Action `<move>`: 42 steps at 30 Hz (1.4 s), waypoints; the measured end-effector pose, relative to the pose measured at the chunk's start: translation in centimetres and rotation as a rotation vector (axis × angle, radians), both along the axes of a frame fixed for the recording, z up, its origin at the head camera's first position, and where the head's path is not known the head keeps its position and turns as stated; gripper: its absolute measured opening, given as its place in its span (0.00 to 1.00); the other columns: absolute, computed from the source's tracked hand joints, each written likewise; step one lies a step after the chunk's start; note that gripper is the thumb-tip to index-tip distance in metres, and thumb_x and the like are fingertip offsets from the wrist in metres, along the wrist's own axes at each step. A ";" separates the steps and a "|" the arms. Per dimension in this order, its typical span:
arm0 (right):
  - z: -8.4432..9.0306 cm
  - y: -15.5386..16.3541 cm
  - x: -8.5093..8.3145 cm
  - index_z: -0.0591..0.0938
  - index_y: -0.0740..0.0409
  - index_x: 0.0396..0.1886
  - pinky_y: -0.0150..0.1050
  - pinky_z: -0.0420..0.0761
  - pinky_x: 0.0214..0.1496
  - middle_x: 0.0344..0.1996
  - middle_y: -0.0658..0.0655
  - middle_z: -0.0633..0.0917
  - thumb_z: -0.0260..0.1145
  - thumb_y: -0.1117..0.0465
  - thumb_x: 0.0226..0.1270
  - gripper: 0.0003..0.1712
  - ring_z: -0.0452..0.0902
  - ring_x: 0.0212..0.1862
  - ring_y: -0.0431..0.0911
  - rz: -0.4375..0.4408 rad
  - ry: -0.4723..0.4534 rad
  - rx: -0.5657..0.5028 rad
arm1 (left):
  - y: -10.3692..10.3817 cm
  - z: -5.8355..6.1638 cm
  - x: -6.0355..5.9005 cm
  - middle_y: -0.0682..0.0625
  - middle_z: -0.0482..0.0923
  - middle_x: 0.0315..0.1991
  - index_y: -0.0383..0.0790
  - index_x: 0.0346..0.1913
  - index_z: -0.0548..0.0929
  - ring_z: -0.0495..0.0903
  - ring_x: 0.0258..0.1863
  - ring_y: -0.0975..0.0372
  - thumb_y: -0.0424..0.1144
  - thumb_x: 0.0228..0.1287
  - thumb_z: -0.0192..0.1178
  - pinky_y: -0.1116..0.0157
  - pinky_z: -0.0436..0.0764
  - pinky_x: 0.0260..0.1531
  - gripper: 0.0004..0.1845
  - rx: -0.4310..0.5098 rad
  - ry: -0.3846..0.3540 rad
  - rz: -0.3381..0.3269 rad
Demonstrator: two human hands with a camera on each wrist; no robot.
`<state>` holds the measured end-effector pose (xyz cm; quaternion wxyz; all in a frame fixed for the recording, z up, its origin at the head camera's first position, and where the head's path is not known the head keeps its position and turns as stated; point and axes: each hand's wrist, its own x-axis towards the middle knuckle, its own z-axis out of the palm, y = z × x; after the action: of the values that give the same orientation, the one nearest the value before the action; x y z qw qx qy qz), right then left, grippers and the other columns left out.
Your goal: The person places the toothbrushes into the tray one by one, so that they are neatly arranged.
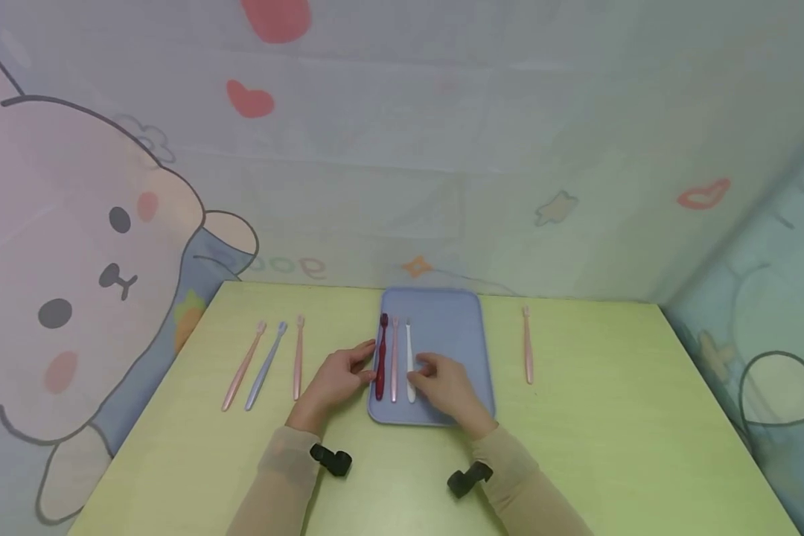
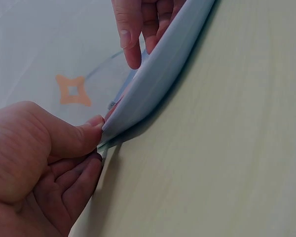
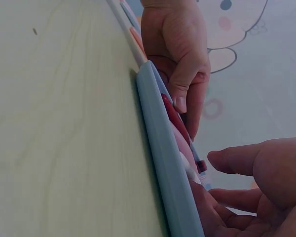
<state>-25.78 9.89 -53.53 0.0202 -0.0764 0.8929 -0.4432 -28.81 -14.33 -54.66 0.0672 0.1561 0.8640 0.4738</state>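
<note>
A blue tray (image 1: 465,335) lies mid-table with a dark red toothbrush (image 1: 381,361), a pink toothbrush (image 1: 394,365) and a white toothbrush (image 1: 409,350) side by side in its left half. My left hand (image 1: 340,378) pinches the tray's left rim (image 2: 158,84), thumb on top and fingers below, right beside the dark red toothbrush (image 3: 175,116). Inside the tray, my right hand (image 1: 444,383) rests by the white toothbrush (image 3: 187,170). Its thumb and fingers are apart and hold nothing.
Left of the tray three toothbrushes lie on the yellow-green table (image 1: 576,447): pink (image 1: 243,368), blue (image 1: 266,366), pink (image 1: 298,357). Another pink one (image 1: 528,346) lies to the right. A cartoon-printed cloth wall stands behind and at both sides.
</note>
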 end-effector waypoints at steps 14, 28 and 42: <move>0.6 1.5 0.0 0.82 0.66 0.68 0.39 0.88 0.40 0.45 0.58 0.91 0.73 0.58 0.72 0.29 0.87 0.33 0.43 0.034 -0.033 -0.025 | 0.2 0.1 0.0 0.46 0.70 0.78 0.33 0.76 0.73 0.74 0.73 0.50 0.28 0.71 0.66 0.55 0.70 0.75 0.32 0.006 -0.004 0.003; 1.8 7.2 0.6 0.84 0.64 0.67 0.36 0.88 0.40 0.50 0.59 0.90 0.70 0.61 0.76 0.23 0.89 0.42 0.47 -0.020 -0.008 -0.103 | 0.0 -0.1 0.0 0.47 0.70 0.78 0.35 0.77 0.74 0.74 0.73 0.51 0.30 0.71 0.68 0.56 0.71 0.75 0.32 -0.018 0.002 0.004; 1.7 14.5 0.6 0.83 0.67 0.68 0.32 0.89 0.45 0.55 0.66 0.87 0.65 0.62 0.81 0.22 0.88 0.52 0.58 -0.203 0.042 -0.185 | 0.1 -0.4 -0.3 0.46 0.70 0.78 0.34 0.77 0.74 0.72 0.75 0.50 0.29 0.72 0.67 0.56 0.70 0.76 0.32 -0.024 0.009 -0.004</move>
<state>-25.15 24.35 -51.85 -0.0507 0.0035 0.8515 -0.5218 -29.14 -14.28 -55.08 0.0663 0.1590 0.8697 0.4626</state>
